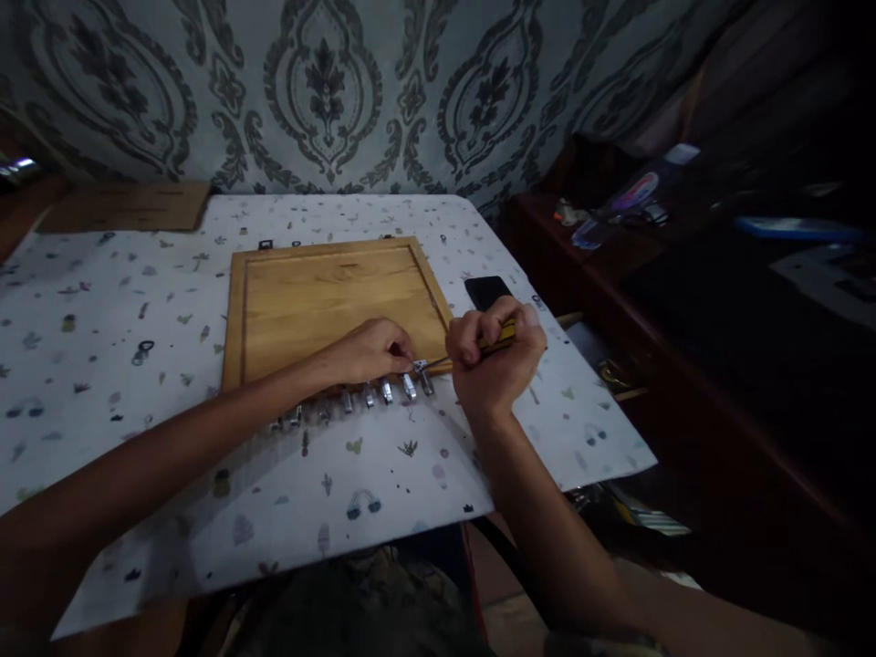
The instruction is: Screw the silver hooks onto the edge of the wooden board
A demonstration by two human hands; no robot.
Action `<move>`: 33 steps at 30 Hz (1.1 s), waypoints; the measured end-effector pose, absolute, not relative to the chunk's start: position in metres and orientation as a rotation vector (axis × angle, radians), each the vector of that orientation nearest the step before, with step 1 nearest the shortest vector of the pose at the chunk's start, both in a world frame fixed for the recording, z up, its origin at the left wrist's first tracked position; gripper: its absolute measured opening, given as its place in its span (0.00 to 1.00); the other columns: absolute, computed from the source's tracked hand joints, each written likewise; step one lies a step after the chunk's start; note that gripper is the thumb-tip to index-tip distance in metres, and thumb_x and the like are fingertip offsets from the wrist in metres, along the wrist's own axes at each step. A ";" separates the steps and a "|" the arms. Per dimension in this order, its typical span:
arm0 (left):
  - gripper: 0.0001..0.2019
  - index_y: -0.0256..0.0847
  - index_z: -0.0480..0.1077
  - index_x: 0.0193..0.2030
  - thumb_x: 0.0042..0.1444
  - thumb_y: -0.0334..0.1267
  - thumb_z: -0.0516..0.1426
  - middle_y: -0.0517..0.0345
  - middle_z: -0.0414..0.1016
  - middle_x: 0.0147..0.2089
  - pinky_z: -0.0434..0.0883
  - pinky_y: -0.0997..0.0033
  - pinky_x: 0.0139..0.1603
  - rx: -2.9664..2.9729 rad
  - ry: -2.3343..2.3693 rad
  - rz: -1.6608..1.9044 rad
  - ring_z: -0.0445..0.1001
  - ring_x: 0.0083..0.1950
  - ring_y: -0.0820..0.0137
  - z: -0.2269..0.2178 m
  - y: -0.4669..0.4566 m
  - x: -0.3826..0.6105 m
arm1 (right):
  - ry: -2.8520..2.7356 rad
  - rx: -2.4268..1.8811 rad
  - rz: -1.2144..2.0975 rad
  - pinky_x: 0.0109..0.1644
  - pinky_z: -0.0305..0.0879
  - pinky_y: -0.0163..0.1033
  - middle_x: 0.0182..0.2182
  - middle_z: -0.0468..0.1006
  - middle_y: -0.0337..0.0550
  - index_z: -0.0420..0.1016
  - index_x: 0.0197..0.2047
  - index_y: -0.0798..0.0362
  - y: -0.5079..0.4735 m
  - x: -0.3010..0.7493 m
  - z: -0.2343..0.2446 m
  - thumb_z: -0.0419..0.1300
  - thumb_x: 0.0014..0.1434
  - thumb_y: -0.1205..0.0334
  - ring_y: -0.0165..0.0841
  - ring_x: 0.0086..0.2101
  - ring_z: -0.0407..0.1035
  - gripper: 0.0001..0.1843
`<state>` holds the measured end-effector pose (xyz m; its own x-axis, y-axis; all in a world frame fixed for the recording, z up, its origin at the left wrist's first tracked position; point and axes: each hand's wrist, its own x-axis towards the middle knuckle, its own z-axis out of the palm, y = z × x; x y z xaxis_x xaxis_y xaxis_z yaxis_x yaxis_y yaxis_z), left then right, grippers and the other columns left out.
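Observation:
A wooden board with a raised frame lies flat on the table, and a row of small silver metal fittings runs along its near edge. My left hand rests over that edge, its fingers pinched at a small metal fitting with holes near the board's right corner. Wrapped in my right hand is a screwdriver with a yellow and black handle. Its thin shaft points left, and the tip is at the fitting beside my left fingertips.
A white patterned cloth covers the table. A black phone lies right of the board. Cardboard is at the back left. To the right, a dark red cabinet carries a plastic bottle; an open drawer juts out below.

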<state>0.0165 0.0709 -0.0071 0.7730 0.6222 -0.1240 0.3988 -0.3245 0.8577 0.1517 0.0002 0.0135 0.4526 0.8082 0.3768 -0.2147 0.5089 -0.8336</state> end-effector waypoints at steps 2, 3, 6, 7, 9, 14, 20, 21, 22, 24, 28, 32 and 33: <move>0.04 0.35 0.78 0.32 0.51 0.30 0.61 0.57 0.79 0.30 0.67 0.75 0.31 1.969 0.786 0.269 0.74 0.31 0.71 -0.008 0.070 0.018 | -0.878 -0.784 0.710 0.18 0.40 0.34 0.12 0.46 0.28 0.51 0.21 0.47 0.001 0.152 0.014 0.56 0.60 0.43 0.25 0.13 0.39 0.25; 0.04 0.35 0.78 0.32 0.51 0.30 0.61 0.57 0.79 0.29 0.67 0.75 0.30 1.974 0.788 0.270 0.73 0.30 0.72 -0.008 0.069 0.018 | -0.877 -0.775 0.708 0.18 0.40 0.34 0.13 0.45 0.28 0.51 0.21 0.47 0.001 0.152 0.014 0.56 0.60 0.44 0.24 0.13 0.39 0.25; 0.04 0.35 0.79 0.31 0.50 0.31 0.61 0.59 0.77 0.27 0.64 0.76 0.27 1.989 0.780 0.280 0.71 0.28 0.73 -0.007 0.068 0.019 | -0.893 -0.766 0.719 0.17 0.40 0.34 0.13 0.45 0.28 0.51 0.21 0.47 0.001 0.154 0.012 0.56 0.61 0.45 0.25 0.13 0.40 0.25; 0.04 0.36 0.78 0.30 0.50 0.31 0.61 0.60 0.76 0.26 0.63 0.77 0.27 1.994 0.781 0.278 0.70 0.27 0.74 -0.007 0.067 0.020 | -0.906 -0.772 0.729 0.17 0.41 0.34 0.13 0.46 0.28 0.51 0.21 0.47 0.001 0.156 0.011 0.56 0.61 0.44 0.25 0.13 0.40 0.25; 0.04 0.36 0.78 0.28 0.49 0.31 0.61 0.61 0.75 0.24 0.62 0.77 0.26 2.001 0.787 0.267 0.69 0.27 0.74 -0.006 0.068 0.021 | -0.936 -0.780 0.738 0.17 0.42 0.34 0.13 0.46 0.28 0.51 0.22 0.47 0.001 0.158 0.010 0.56 0.61 0.43 0.25 0.13 0.41 0.25; 0.03 0.38 0.77 0.26 0.49 0.32 0.61 0.61 0.74 0.24 0.61 0.75 0.26 2.017 0.824 0.212 0.69 0.27 0.73 -0.005 0.069 0.024 | -0.979 -0.798 0.712 0.17 0.43 0.34 0.13 0.45 0.28 0.50 0.22 0.47 0.002 0.160 0.009 0.54 0.62 0.38 0.25 0.13 0.41 0.27; 0.02 0.39 0.77 0.29 0.49 0.33 0.62 0.61 0.74 0.25 0.61 0.73 0.28 2.038 0.913 0.145 0.69 0.28 0.71 0.000 0.067 0.028 | -0.910 -0.804 0.700 0.17 0.41 0.34 0.12 0.46 0.28 0.51 0.21 0.47 0.001 0.154 0.012 0.54 0.62 0.42 0.25 0.13 0.40 0.26; 0.02 0.39 0.77 0.28 0.49 0.33 0.62 0.61 0.74 0.25 0.61 0.73 0.28 2.039 0.932 0.130 0.68 0.28 0.71 0.002 0.066 0.028 | -0.904 -0.792 0.705 0.17 0.41 0.34 0.12 0.46 0.28 0.51 0.22 0.47 0.001 0.154 0.012 0.54 0.62 0.42 0.25 0.13 0.40 0.25; 0.02 0.39 0.77 0.28 0.50 0.33 0.62 0.61 0.74 0.25 0.61 0.72 0.29 2.041 0.948 0.118 0.68 0.29 0.71 0.004 0.065 0.028 | -0.902 -0.779 0.712 0.17 0.41 0.34 0.12 0.46 0.28 0.51 0.22 0.47 0.000 0.154 0.012 0.54 0.62 0.43 0.25 0.13 0.40 0.25; 0.03 0.39 0.77 0.29 0.50 0.33 0.61 0.60 0.74 0.26 0.61 0.72 0.30 2.045 0.967 0.098 0.68 0.29 0.70 0.007 0.063 0.029 | -0.909 -0.763 0.729 0.17 0.41 0.34 0.13 0.47 0.28 0.51 0.22 0.47 0.000 0.154 0.011 0.54 0.63 0.43 0.25 0.13 0.40 0.25; 0.04 0.40 0.78 0.32 0.51 0.35 0.61 0.59 0.76 0.28 0.62 0.71 0.31 2.055 1.005 0.058 0.69 0.31 0.69 0.009 0.063 0.031 | -0.919 -0.761 0.740 0.18 0.41 0.34 0.13 0.47 0.28 0.52 0.23 0.47 0.000 0.156 0.008 0.54 0.64 0.43 0.26 0.14 0.42 0.24; 0.04 0.40 0.78 0.31 0.49 0.36 0.62 0.59 0.74 0.26 0.60 0.71 0.28 2.074 0.991 0.068 0.68 0.29 0.70 0.005 0.066 0.032 | -0.900 -0.729 0.730 0.18 0.41 0.35 0.13 0.47 0.28 0.54 0.22 0.47 0.001 0.155 0.008 0.55 0.63 0.45 0.25 0.14 0.41 0.24; 0.04 0.40 0.77 0.31 0.49 0.37 0.62 0.60 0.73 0.26 0.59 0.72 0.27 2.082 0.980 0.077 0.67 0.28 0.70 0.004 0.067 0.032 | -0.893 -0.729 0.728 0.18 0.41 0.34 0.13 0.47 0.28 0.54 0.22 0.47 0.001 0.155 0.008 0.55 0.63 0.44 0.25 0.14 0.41 0.24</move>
<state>0.0322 0.0672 0.0043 0.6957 0.6671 -0.2663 0.6172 -0.3655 0.6967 0.1548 0.0009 0.0082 0.4326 0.8007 0.4144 -0.2444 0.5466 -0.8009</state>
